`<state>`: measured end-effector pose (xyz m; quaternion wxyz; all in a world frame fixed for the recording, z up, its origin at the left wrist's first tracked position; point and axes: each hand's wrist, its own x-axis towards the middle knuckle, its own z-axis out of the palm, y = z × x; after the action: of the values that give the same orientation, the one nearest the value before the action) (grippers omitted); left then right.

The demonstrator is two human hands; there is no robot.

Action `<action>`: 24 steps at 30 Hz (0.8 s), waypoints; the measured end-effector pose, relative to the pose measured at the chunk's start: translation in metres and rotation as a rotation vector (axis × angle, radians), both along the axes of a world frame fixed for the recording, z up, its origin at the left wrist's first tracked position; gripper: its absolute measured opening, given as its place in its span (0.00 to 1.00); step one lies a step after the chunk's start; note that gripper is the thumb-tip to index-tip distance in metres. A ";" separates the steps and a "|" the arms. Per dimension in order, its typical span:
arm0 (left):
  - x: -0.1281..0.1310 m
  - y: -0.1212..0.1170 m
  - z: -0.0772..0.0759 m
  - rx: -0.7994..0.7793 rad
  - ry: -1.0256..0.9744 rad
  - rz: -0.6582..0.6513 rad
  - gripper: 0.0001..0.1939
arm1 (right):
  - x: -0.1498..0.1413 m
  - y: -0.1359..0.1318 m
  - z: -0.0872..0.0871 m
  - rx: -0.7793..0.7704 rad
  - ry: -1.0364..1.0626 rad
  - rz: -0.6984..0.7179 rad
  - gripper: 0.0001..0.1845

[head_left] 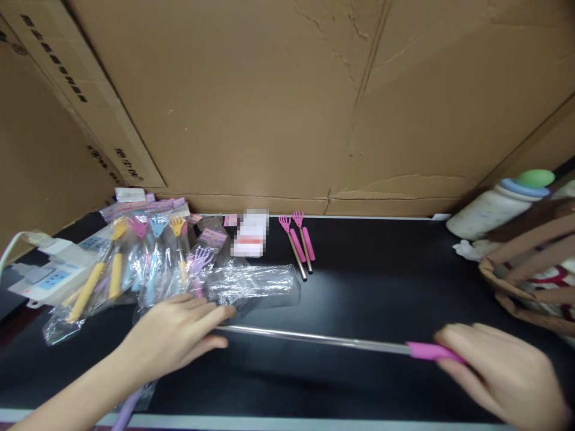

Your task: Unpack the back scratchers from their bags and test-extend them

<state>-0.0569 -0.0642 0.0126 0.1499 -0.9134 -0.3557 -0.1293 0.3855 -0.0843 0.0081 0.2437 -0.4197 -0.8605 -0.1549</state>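
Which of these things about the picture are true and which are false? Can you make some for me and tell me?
1. The right hand holds the pink grip of a long extended metal rod. True.
2. The left hand is at the rod's other end. True.
3. Two small pink-handled claw scratchers lie in the brown woven basket. False: they lie loose on the black tabletop.
4. The clear plastic packets of coloured scratchers are piled on the right. False: they are on the left.
5. A white power strip sits at the far left. True.
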 end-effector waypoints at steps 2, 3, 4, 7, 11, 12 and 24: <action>0.027 0.000 0.003 -0.009 0.005 -0.055 0.17 | -0.040 -0.001 0.004 -0.048 -0.074 0.085 0.12; 0.039 0.000 0.004 0.002 0.000 -0.075 0.16 | -0.057 -0.001 0.006 -0.056 -0.092 0.113 0.13; 0.050 0.000 0.006 0.010 -0.007 -0.090 0.14 | -0.070 -0.001 0.006 -0.059 -0.099 0.114 0.14; 0.069 0.001 0.007 -0.002 -0.016 -0.112 0.08 | -0.093 -0.001 0.008 -0.061 -0.111 0.119 0.15; 0.076 0.001 0.002 -0.047 0.001 -0.160 0.07 | -0.106 -0.004 0.008 -0.028 -0.150 0.133 0.14; 0.077 0.000 0.000 -0.048 0.006 -0.162 0.07 | -0.109 -0.004 0.007 -0.021 -0.169 0.124 0.13; 0.090 -0.027 0.011 0.049 0.054 -0.090 0.10 | -0.138 -0.012 0.001 0.051 -0.261 0.148 0.13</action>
<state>0.0332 -0.0914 0.0237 0.1756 -0.9277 -0.3070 -0.1199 0.2475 -0.0962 0.0087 0.1512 -0.3251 -0.9092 -0.2115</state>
